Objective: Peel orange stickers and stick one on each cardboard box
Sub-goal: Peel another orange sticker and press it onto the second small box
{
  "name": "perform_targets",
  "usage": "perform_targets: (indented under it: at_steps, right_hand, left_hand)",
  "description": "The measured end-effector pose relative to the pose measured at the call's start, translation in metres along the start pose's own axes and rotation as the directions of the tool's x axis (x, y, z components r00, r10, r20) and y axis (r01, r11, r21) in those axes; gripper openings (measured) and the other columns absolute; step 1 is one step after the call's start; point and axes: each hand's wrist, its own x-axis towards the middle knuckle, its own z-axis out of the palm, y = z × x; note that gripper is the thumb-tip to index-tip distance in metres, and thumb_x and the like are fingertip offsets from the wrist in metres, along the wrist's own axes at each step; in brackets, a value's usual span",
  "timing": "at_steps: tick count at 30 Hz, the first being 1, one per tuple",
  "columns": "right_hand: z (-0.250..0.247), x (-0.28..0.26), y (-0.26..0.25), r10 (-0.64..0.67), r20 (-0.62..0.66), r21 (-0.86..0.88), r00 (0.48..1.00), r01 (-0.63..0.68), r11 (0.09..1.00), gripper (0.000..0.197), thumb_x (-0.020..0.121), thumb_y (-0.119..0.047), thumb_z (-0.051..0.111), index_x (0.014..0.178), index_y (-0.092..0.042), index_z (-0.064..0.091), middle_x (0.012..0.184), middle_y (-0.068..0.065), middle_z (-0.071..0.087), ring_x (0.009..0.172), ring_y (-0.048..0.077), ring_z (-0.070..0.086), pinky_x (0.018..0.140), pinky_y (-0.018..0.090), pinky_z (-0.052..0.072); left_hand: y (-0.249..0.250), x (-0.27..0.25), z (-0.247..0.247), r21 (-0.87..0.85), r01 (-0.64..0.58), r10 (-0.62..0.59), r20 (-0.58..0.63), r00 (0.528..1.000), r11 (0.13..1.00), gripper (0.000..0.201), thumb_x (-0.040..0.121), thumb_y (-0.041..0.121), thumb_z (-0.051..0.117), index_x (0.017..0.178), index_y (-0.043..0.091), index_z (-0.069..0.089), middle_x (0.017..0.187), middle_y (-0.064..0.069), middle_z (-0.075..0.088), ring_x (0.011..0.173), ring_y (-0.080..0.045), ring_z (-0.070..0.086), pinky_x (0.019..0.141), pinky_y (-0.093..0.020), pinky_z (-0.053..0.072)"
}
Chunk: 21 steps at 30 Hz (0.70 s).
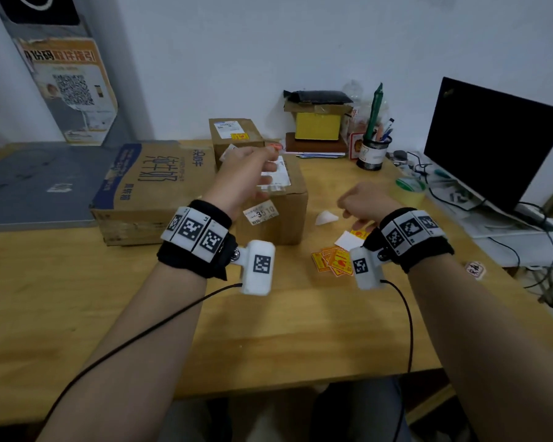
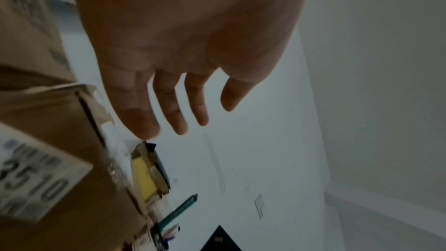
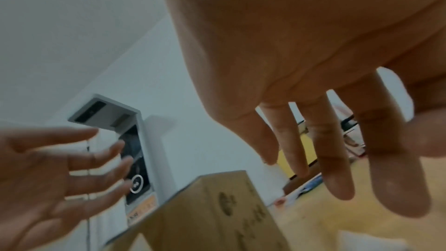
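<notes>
The left hand point(image 1: 243, 173) is held raised above the middle cardboard box point(image 1: 278, 215), its fingers spread and loosely straight in both wrist views, nothing being gripped between them; a small patch of orange is glimpsed at its fingertips in the head view, but whether a sticker is stuck there cannot be told through the blur. The right hand point(image 1: 363, 202) is held low over the wooden table point(image 1: 268, 330), just beyond the loose pile of orange stickers point(image 1: 332, 261); its fingers point(image 3: 337, 159) are seen extended and slightly parted in the right wrist view, with nothing held. A white backing sheet point(image 1: 348, 240) is laid beside the pile, and a crumpled white scrap point(image 1: 325, 217) is seen near the middle box; that box carries a white shipping label on its top and a price tag point(image 1: 260, 212) reading 3510 on its front face. A large flat carton point(image 1: 154, 189) with blue print is placed to the left, touching or just beside the middle box; a smaller box point(image 1: 235, 135) behind them already bears an orange sticker point(image 1: 238, 136) on its top. Further back, a yellow box point(image 1: 317, 126) is stacked on a brown book, a pen holder point(image 1: 372, 153) is stood beside it, and a dark monitor point(image 1: 492, 145) is set at the right; a roll of tape point(image 1: 411, 190) is laid near it.
</notes>
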Motion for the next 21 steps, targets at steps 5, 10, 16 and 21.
perform_targets:
  at_steps: [5, 10, 16, 21]
  right_hand:
    - [0.002, 0.018, 0.034, 0.071, -0.019, -0.191, 0.997, -0.073, 0.979, 0.03, 0.093, -0.028, 0.072, 0.09, 0.0, 0.061, 0.097, 0.018, 0.066, 0.073, 0.028, 0.058, 0.06, 0.031, 0.045]
    - [0.009, 0.029, 0.055, 0.12, 0.006, -0.292, 0.993, -0.113, 0.95, 0.041, 0.083, -0.035, 0.082, 0.075, -0.011, 0.049, 0.083, 0.009, 0.056, 0.073, 0.025, 0.055, 0.055, 0.03, 0.038]
    - [0.014, 0.033, 0.065, 0.097, 0.072, -0.314, 0.993, -0.07, 0.947, 0.044, 0.065, -0.037, 0.093, 0.075, -0.006, 0.064, 0.075, 0.009, 0.066, 0.073, 0.027, 0.064, 0.061, 0.031, 0.049]
    - [0.015, 0.037, 0.07, 0.073, 0.104, -0.35, 0.992, -0.032, 0.936, 0.044, 0.063, -0.032, 0.096, 0.089, -0.004, 0.074, 0.086, 0.011, 0.077, 0.084, 0.029, 0.074, 0.082, 0.044, 0.063]
  left_hand:
    - [-0.015, 0.005, 0.032, -0.092, 0.103, -0.088, 0.159, 0.983, 0.99, 0.021, 0.102, 0.028, 0.053, 0.099, 0.012, 0.067, 0.094, -0.007, 0.071, 0.087, -0.026, 0.068, 0.067, -0.035, 0.057]
    - [-0.029, 0.011, 0.061, -0.054, 0.131, -0.116, 0.231, 0.966, 0.99, 0.025, 0.104, 0.029, 0.047, 0.099, 0.013, 0.066, 0.091, -0.005, 0.071, 0.082, -0.025, 0.069, 0.062, -0.031, 0.054]
    - [-0.035, 0.018, 0.076, -0.043, 0.127, -0.111, 0.261, 0.959, 0.991, 0.026, 0.105, 0.03, 0.046, 0.101, 0.014, 0.066, 0.092, -0.003, 0.072, 0.084, -0.025, 0.069, 0.063, -0.03, 0.053]
    - [-0.036, 0.019, 0.084, -0.023, 0.133, -0.122, 0.281, 0.952, 0.991, 0.026, 0.105, 0.031, 0.046, 0.1, 0.016, 0.066, 0.092, -0.002, 0.072, 0.084, -0.024, 0.07, 0.066, -0.031, 0.052]
